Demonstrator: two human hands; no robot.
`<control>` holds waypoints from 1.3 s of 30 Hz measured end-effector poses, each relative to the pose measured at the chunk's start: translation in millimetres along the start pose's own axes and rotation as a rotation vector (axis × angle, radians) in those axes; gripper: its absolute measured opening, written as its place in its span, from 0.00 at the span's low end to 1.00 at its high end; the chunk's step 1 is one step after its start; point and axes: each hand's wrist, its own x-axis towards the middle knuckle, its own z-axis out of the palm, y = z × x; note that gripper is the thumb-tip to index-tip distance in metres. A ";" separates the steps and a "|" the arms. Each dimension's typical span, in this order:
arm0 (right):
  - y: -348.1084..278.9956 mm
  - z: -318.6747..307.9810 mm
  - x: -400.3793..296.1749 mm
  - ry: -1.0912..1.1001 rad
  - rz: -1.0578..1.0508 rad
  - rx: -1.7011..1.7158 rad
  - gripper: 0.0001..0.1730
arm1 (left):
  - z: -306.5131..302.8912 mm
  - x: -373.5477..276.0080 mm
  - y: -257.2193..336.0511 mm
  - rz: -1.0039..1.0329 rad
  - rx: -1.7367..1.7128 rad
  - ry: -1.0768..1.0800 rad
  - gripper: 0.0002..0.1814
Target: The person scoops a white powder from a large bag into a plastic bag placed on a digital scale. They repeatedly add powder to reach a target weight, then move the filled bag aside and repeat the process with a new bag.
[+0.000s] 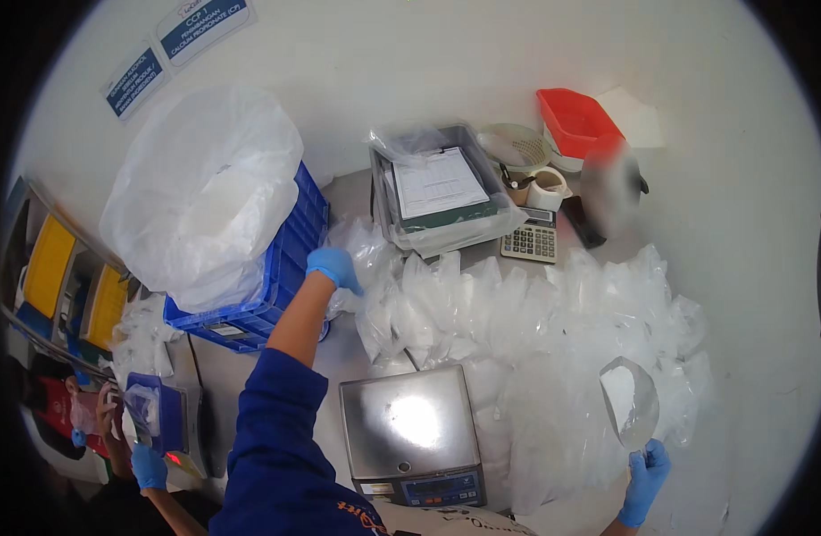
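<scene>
My right hand (pixel 644 472), in a blue glove, grips the handle of a metal scoop (pixel 641 409) at the lower right. White powder (pixel 621 395) lies in the scoop, which is above the filled clear plastic bags (pixel 584 348). My left hand (pixel 335 268), also gloved in blue, reaches to loose clear plastic bags (pixel 370 248) beside the blue crate (pixel 296 234). Its fingertips are partly hidden, so I cannot tell whether they pinch a bag. Between my arms stands a bench scale (pixel 410 422) with a bare steel plate.
A large plastic liner (pixel 203 187) with white contents fills the crate. Behind the bags are a grey bin (pixel 454 234) with a clipboard (pixel 440 184), a calculator (pixel 529 241), a phone (pixel 584 221) and a red basin (pixel 578 124). At left, a co-worker's gloved hand (pixel 149 465) is near a purple container (pixel 166 415).
</scene>
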 end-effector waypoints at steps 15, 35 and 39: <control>-8.4 -5.6 22.0 0.050 0.044 -0.407 0.05 | -0.5 208.8 -70.4 -0.359 -0.168 0.664 0.15; -53.3 65.8 47.4 0.135 0.019 -0.475 0.11 | 70.5 319.3 -131.7 -0.427 0.632 0.606 0.21; -61.4 62.5 41.5 0.125 0.038 -0.519 0.07 | 65.2 349.4 -118.0 -0.560 0.560 0.337 0.22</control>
